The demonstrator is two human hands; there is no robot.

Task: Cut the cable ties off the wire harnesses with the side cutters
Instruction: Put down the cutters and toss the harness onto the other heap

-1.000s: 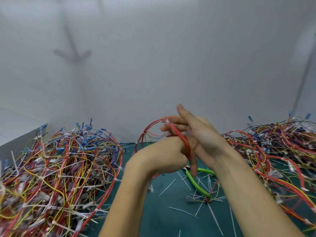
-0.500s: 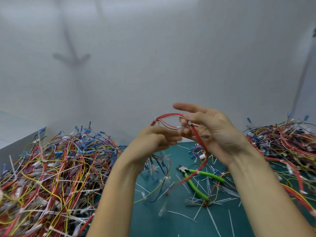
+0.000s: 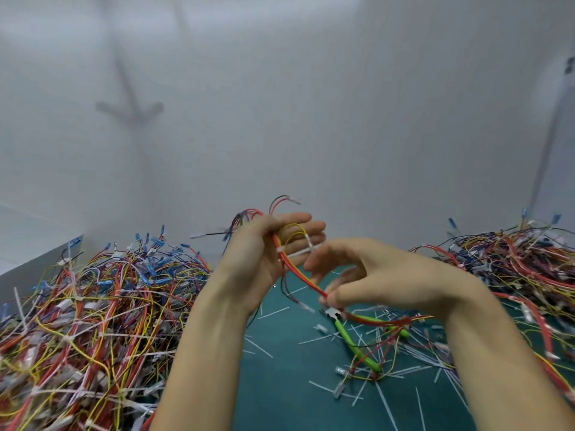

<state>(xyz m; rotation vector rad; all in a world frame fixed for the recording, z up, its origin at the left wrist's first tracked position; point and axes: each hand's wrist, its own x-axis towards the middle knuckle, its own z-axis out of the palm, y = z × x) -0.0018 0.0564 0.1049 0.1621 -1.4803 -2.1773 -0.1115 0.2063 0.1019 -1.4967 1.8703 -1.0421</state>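
Hanging above the mat, one wire harness (image 3: 298, 272) runs between both hands. The left hand (image 3: 261, 256) grips its upper end at the thumb, fingers nearly straight; the right hand (image 3: 382, 275), blurred, pinches it lower down. One white cable tie (image 3: 300, 251) shows on it. One pair of side cutters (image 3: 345, 332) lies untouched below on the green mat (image 3: 280, 384), among tie scraps (image 3: 258, 346). Two heaps flank this open strip: left pile (image 3: 93, 306), right pile (image 3: 513, 265).

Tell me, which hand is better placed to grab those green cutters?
Probably right: the right hand is just above the side cutters, while the left hand holds the wire harness up.
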